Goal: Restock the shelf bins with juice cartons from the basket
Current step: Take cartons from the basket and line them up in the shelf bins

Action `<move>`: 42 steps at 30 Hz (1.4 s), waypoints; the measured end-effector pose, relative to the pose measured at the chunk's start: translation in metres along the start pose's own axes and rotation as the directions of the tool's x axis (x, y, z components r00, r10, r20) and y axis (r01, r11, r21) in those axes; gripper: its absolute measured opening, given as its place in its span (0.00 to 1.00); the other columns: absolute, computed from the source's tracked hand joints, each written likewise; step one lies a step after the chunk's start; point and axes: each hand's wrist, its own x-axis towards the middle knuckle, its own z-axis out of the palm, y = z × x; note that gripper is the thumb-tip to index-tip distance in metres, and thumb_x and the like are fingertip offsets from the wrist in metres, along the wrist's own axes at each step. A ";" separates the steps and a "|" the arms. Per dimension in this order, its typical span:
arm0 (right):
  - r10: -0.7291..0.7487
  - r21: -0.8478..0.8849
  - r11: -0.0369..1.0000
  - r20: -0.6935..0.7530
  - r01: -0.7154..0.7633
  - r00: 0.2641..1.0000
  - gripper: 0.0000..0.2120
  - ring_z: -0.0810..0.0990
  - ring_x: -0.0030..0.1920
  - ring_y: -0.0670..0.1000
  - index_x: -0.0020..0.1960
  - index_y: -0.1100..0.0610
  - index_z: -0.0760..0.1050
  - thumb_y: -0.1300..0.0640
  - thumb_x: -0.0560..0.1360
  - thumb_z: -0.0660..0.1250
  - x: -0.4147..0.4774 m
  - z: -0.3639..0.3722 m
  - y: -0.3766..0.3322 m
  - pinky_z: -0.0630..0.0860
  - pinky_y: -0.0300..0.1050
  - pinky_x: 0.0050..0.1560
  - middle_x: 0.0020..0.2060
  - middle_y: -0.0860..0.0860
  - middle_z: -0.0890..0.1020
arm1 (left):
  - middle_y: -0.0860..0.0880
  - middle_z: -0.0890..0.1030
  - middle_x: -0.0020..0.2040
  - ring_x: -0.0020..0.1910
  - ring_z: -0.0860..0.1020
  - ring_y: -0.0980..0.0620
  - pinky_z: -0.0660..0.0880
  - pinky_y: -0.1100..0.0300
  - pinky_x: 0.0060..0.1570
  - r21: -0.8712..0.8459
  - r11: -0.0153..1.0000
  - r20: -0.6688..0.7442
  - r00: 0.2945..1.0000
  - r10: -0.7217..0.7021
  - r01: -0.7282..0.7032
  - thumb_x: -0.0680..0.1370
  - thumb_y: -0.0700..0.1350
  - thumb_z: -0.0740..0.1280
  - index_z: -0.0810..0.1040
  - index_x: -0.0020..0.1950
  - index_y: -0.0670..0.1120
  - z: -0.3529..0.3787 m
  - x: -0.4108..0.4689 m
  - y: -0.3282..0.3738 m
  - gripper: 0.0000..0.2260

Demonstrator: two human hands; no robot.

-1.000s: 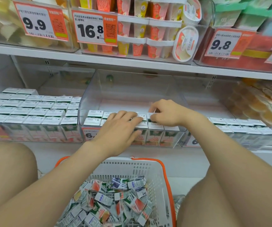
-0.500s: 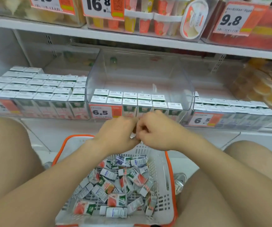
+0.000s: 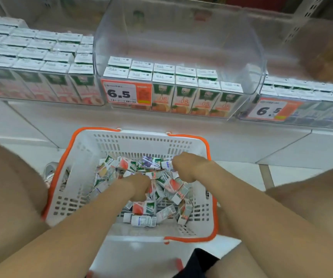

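Your left hand (image 3: 138, 187) is sunk knuckles-up into the loose juice cartons (image 3: 144, 207), fingers hidden; grip cannot be determined. Your right hand (image 3: 188, 167), just beside it at 1 o'clock, is curled over the pile; whether it holds a carton cannot be determined either. Cartons lie jumbled in the white, orange-rimmed basket (image 3: 133, 143) at 6 o'clock: small white boxes with green and red-orange panels, one purple. At 12 o'clock the clear middle bin (image 3: 181, 37) holds two front rows of upright cartons with white tops and green-and-orange faces, behind a 6.5 price tag (image 3: 125, 93).
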 end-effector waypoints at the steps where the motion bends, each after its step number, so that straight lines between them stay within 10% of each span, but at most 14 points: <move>1: 0.026 0.020 0.999 -0.015 -0.026 1.000 0.09 0.76 0.43 0.56 0.46 0.57 0.71 0.69 0.80 0.61 0.007 0.006 0.005 0.72 0.48 0.41 0.48 0.55 0.77 | 0.45 0.79 0.60 0.54 0.79 0.44 0.78 0.51 0.54 -0.008 1.000 0.019 1.000 -0.008 0.008 0.82 0.40 0.66 0.78 0.63 0.44 0.011 0.007 -0.002 0.10; 11: 0.350 0.388 0.879 -0.130 -0.277 0.928 0.18 0.79 0.62 0.60 0.68 0.58 0.73 0.51 0.82 0.69 0.071 0.076 0.006 0.78 0.53 0.59 0.64 0.58 0.75 | 0.42 0.72 0.73 0.70 0.73 0.41 0.74 0.48 0.68 -0.064 0.997 0.114 0.993 -0.038 0.045 0.83 0.38 0.64 0.69 0.78 0.44 0.078 0.048 -0.028 0.22; 20: 0.453 0.480 0.815 -0.179 -0.324 0.873 0.16 0.83 0.55 0.61 0.63 0.60 0.73 0.61 0.76 0.71 0.080 0.076 0.015 0.79 0.50 0.47 0.55 0.59 0.81 | 0.44 0.77 0.62 0.59 0.77 0.44 0.76 0.53 0.57 -0.156 0.987 0.006 0.999 -0.048 0.048 0.79 0.41 0.73 0.70 0.69 0.43 0.086 0.053 -0.034 0.21; 28: 0.455 0.557 0.771 -0.145 -0.307 0.878 0.27 0.81 0.58 0.60 0.67 0.58 0.69 0.45 0.77 0.75 0.083 0.086 0.007 0.80 0.53 0.54 0.58 0.58 0.79 | 0.43 0.77 0.56 0.50 0.75 0.47 0.76 0.53 0.48 -0.361 0.931 -0.123 0.986 -0.112 0.061 0.78 0.46 0.74 0.78 0.55 0.43 0.068 0.034 -0.026 0.11; 34: 0.537 0.628 0.702 -0.156 -0.336 0.829 0.22 0.82 0.51 0.58 0.60 0.59 0.71 0.51 0.74 0.76 0.087 0.083 0.000 0.80 0.50 0.47 0.51 0.56 0.80 | 0.43 0.73 0.40 0.35 0.73 0.47 0.72 0.54 0.36 -0.819 0.569 -0.099 0.960 -0.264 0.072 0.77 0.47 0.73 0.73 0.43 0.43 0.044 0.020 -0.038 0.12; 38: 0.547 0.735 0.601 -0.092 -0.314 0.832 0.20 0.81 0.39 0.54 0.46 0.54 0.73 0.40 0.69 0.74 0.081 0.067 0.008 0.77 0.45 0.38 0.37 0.51 0.79 | 0.40 0.84 0.47 0.44 0.84 0.44 0.85 0.50 0.49 -0.986 0.163 -0.033 0.958 -0.285 0.015 0.82 0.47 0.68 0.81 0.57 0.40 0.018 0.006 -0.035 0.11; 42: 0.390 0.984 0.045 0.140 -0.171 0.910 0.12 0.82 0.33 0.57 0.47 0.60 0.78 0.51 0.74 0.71 0.059 0.045 0.011 0.80 0.47 0.35 0.36 0.57 0.83 | 0.40 0.80 0.50 0.49 0.84 0.38 0.83 0.45 0.56 -0.989 -0.141 0.015 0.943 -0.332 -0.034 0.82 0.43 0.64 0.75 0.60 0.44 0.000 -0.011 -0.023 0.08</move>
